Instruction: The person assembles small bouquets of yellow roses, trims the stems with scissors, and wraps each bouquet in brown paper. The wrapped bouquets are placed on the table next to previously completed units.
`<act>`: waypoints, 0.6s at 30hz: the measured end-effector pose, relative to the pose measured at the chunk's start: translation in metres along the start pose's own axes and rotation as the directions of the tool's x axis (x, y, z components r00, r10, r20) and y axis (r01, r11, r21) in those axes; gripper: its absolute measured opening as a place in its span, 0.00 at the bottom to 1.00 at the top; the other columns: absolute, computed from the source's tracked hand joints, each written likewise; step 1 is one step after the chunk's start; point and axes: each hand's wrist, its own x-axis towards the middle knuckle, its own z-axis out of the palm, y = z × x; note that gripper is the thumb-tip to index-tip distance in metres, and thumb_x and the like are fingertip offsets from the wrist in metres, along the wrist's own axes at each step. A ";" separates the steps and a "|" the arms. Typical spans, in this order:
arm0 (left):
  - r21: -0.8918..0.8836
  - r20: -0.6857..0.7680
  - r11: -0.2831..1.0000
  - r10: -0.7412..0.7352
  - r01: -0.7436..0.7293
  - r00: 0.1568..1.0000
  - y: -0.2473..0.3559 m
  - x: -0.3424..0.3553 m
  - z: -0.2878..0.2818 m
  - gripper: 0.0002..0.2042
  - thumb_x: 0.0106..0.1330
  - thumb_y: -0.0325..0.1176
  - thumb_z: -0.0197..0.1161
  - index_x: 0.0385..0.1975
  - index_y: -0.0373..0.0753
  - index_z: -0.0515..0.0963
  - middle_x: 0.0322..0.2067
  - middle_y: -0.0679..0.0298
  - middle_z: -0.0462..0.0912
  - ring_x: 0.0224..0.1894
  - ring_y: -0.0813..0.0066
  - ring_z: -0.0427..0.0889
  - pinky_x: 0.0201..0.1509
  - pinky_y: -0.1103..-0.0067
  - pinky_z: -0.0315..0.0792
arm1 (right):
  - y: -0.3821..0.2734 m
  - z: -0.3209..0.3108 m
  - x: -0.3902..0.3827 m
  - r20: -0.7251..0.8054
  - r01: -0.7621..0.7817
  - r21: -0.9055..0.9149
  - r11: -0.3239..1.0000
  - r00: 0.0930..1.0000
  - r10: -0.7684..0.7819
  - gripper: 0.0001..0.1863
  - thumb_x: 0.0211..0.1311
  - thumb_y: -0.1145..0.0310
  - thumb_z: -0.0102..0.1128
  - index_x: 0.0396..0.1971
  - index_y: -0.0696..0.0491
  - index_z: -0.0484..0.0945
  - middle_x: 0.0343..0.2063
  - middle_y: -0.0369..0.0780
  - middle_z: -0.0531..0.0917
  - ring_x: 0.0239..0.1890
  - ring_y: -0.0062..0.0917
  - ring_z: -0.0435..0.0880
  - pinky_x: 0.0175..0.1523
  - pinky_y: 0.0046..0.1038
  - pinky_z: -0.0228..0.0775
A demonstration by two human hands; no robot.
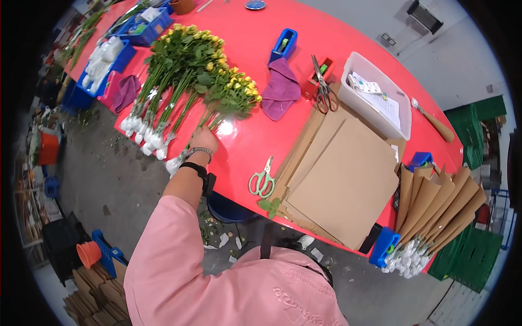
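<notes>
My left hand (pixel 204 142) is closed round the stems of the nearest bunch of yellow roses (pixel 239 89), low down near its white-wrapped stem ends (pixel 173 164). This bunch lies on the red table (pixel 234 157) with its blooms pointing away from me. Beside it, to the left, more bunches of yellow roses (pixel 182 49) lie in a row, their wrapped ends (pixel 144 133) at the table's edge. My right hand is out of view. Green-handled scissors (pixel 262 179) lie to the right of my left hand, beside a stack of brown paper sheets (pixel 342 179).
Black-handled scissors (pixel 324 92), a purple cloth (pixel 281 89), blue tape dispenser (pixel 283 44) and white bin (pixel 380 98) stand beyond the paper. Paper-wrapped bunches (pixel 435 201) are at the right edge. Blue crates (pixel 144 30) sit at the far left. A stool (pixel 228 209) is under the table's edge.
</notes>
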 end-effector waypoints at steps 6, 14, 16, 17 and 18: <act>0.047 0.055 0.991 0.123 -0.126 0.991 -0.010 0.010 0.010 0.14 0.67 0.34 0.59 0.50 0.37 0.78 0.45 0.49 0.86 0.52 0.51 0.84 0.55 0.56 0.75 | -0.010 -0.028 -0.028 -0.108 -0.046 0.369 0.928 0.990 0.092 0.23 0.65 0.65 0.64 0.58 0.55 0.76 0.45 0.43 0.85 0.39 0.37 0.84 0.38 0.41 0.78; -0.540 -0.251 0.674 0.443 -0.504 0.861 -0.010 -0.087 -0.043 0.11 0.73 0.34 0.58 0.45 0.31 0.74 0.38 0.47 0.84 0.41 0.46 0.85 0.46 0.60 0.77 | -0.168 -0.080 -0.035 0.112 -0.196 0.917 0.346 0.962 0.248 0.21 0.69 0.68 0.62 0.59 0.56 0.73 0.36 0.39 0.83 0.24 0.26 0.79 0.22 0.30 0.67; -0.714 -0.356 0.449 0.428 -0.537 0.831 -0.002 -0.119 -0.051 0.11 0.74 0.34 0.57 0.45 0.31 0.74 0.36 0.51 0.84 0.38 0.53 0.84 0.44 0.62 0.76 | -0.175 -0.089 -0.021 0.078 -0.140 0.917 0.372 0.981 0.177 0.22 0.69 0.68 0.62 0.60 0.59 0.74 0.39 0.42 0.84 0.27 0.27 0.81 0.27 0.30 0.71; -0.769 -0.412 0.321 0.412 -0.552 0.813 0.000 -0.133 -0.057 0.11 0.75 0.35 0.57 0.46 0.31 0.74 0.35 0.53 0.83 0.36 0.56 0.83 0.43 0.63 0.76 | -0.178 -0.091 -0.013 0.063 -0.108 0.917 0.384 0.990 0.128 0.23 0.69 0.67 0.63 0.60 0.60 0.74 0.42 0.44 0.85 0.30 0.29 0.83 0.31 0.32 0.75; -0.776 -0.392 0.297 0.463 -0.556 0.795 0.000 -0.145 -0.067 0.11 0.77 0.35 0.54 0.47 0.32 0.74 0.32 0.60 0.81 0.34 0.68 0.81 0.41 0.70 0.75 | -0.180 -0.094 -0.006 0.048 -0.075 0.915 0.395 0.996 0.079 0.24 0.69 0.67 0.64 0.60 0.62 0.75 0.45 0.46 0.85 0.34 0.31 0.85 0.35 0.33 0.79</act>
